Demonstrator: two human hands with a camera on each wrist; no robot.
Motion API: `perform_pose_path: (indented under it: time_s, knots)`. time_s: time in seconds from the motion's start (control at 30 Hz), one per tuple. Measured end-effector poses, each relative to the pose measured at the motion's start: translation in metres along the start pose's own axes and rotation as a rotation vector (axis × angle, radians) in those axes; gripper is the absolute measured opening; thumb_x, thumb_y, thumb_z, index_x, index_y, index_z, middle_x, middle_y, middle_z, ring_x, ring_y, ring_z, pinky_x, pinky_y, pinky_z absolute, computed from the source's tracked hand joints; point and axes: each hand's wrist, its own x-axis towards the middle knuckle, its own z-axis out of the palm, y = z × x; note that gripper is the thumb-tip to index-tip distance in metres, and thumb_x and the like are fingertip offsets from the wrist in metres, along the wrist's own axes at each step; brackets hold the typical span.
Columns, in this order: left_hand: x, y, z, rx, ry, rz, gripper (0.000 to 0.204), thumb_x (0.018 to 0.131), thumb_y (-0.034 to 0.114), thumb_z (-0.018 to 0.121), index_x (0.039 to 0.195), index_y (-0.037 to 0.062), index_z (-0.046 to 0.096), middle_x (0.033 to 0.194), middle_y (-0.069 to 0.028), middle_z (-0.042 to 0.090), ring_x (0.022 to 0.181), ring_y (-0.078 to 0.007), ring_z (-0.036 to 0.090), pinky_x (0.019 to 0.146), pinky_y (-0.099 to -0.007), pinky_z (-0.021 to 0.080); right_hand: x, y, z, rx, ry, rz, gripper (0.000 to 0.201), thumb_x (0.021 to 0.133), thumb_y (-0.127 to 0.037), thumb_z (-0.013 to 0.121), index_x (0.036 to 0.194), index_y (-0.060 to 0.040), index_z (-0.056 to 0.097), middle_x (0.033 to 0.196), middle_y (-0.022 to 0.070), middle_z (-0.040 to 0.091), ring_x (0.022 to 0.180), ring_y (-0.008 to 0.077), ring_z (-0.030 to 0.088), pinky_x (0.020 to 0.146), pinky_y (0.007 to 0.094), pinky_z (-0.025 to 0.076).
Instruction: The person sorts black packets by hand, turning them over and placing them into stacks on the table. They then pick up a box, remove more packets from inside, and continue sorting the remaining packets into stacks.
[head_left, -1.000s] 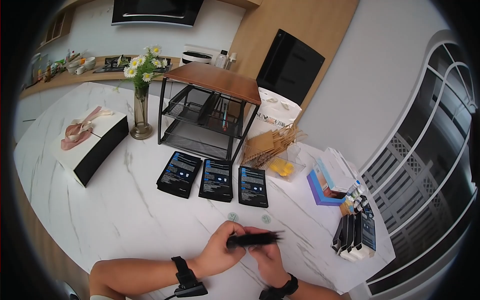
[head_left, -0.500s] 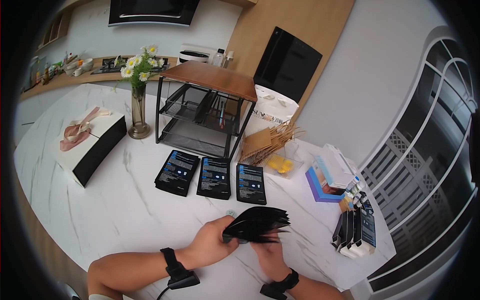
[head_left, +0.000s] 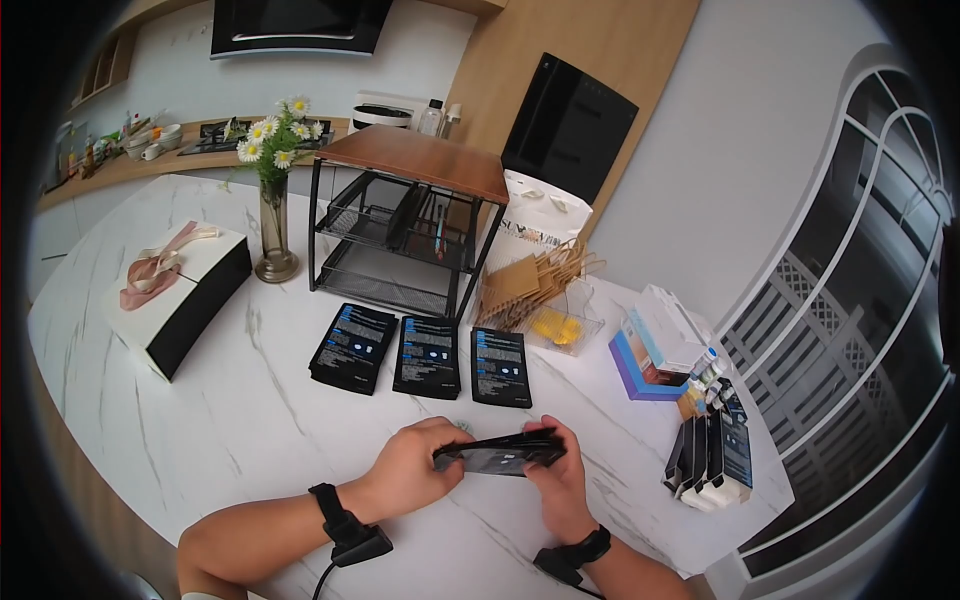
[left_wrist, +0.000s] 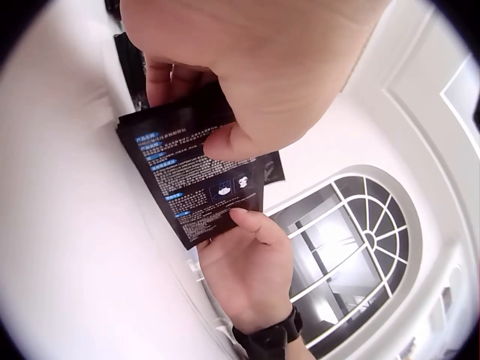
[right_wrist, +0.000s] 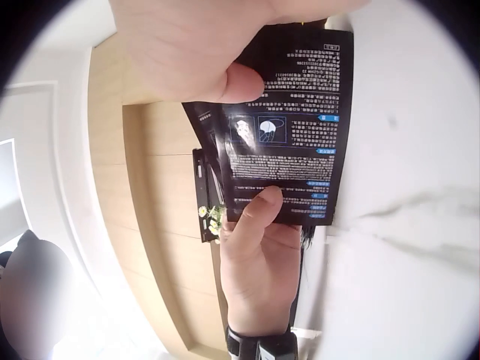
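Above the front of the table, both hands hold a thin stack of black printed sachets [head_left: 500,458]. My left hand [head_left: 415,465] pinches the stack's left end, thumb on the printed face in the left wrist view. At the right end, my right hand [head_left: 560,490] grips it between thumb and fingers. White text, blue labels and small pictures cover the facing sachet [right_wrist: 300,142] in the right wrist view; its edges sit slightly uneven with those behind. Beyond the hands lie three stacks of similar sachets, left [head_left: 353,347], middle [head_left: 427,357] and right [head_left: 500,367].
Behind the stacks stands a black mesh shelf [head_left: 410,155] with a wooden top. A flower vase [head_left: 275,230] and a ribboned white box [head_left: 180,290] are at left. Brown paper bags [head_left: 525,285], stacked boxes [head_left: 655,345] and black cartons [head_left: 710,460] stand at right.
The sachets swung up and fanned out, then came back together into a flatter stack. My right hand has moved up to the stack's right end; my left hand has kept its grip.
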Motion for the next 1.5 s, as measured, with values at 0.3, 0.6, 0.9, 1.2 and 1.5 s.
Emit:
perform_pose_path:
  time_s: [0.3,0.6,0.9,1.2,1.5]
  knots:
    - [0.000,-0.024,0.017,-0.459,0.170,-0.173,0.041,0.079,-0.004,0.069,0.115,-0.0007,0.049,0.107,-0.0082,0.060,0.102,-0.0145,0.059,0.094,-0.0276,0.047,0.006,0.011,-0.012,-0.353,-0.017,-0.177,0.066,0.083,0.010,0.059,0.146,-0.0008,0.039,0.131,0.0116,0.051,0.121,0.0196,0.052,0.106,0.0334,0.042]
    - [-0.013,-0.010,0.028,-0.402,0.177,-0.176,0.031,0.085,-0.002,0.063,0.114,-0.0004,0.052,0.098,-0.0080,0.061,0.089,-0.0123,0.057,0.077,-0.0275,0.050,-0.010,-0.007,0.012,-0.182,0.007,-0.078,0.082,0.083,0.015,0.057,0.156,-0.0033,0.025,0.131,0.0142,0.049,0.121,0.0198,0.053,0.107,0.0331,0.043]
    - [-0.012,0.004,0.029,-0.473,0.240,-0.187,0.032,0.090,0.014,0.076,0.108,-0.0015,0.055,0.097,-0.0083,0.061,0.089,-0.0110,0.058,0.078,-0.0254,0.051,-0.006,0.004,0.008,-0.575,-0.071,-0.248,0.069,0.080,0.007,0.064,0.146,-0.0027,0.043,0.130,0.0184,0.047,0.124,0.0321,0.050,0.108,0.0399,0.041]
    - [-0.010,-0.006,0.026,-0.496,0.279,-0.315,0.032,0.105,0.031,0.062,0.091,0.0023,0.062,0.073,0.0042,0.056,0.069,-0.0048,0.045,0.060,-0.0231,0.039,-0.008,-0.001,0.012,-0.714,-0.138,-0.274,0.063,0.079,0.005,0.071,0.137,-0.0047,0.048,0.127,0.0132,0.046,0.118,0.0237,0.052,0.099,0.0322,0.046]
    - [-0.023,0.014,0.028,-0.535,0.094,-0.206,0.016,0.103,0.012,0.051,0.102,-0.0001,0.061,0.098,-0.0040,0.065,0.089,-0.0093,0.056,0.083,-0.0256,0.047,-0.022,0.007,0.022,-0.557,-0.212,-0.265,0.063,0.076,0.014,0.066,0.133,-0.0053,0.048,0.126,0.0133,0.044,0.115,0.0228,0.055,0.099,0.0337,0.046]
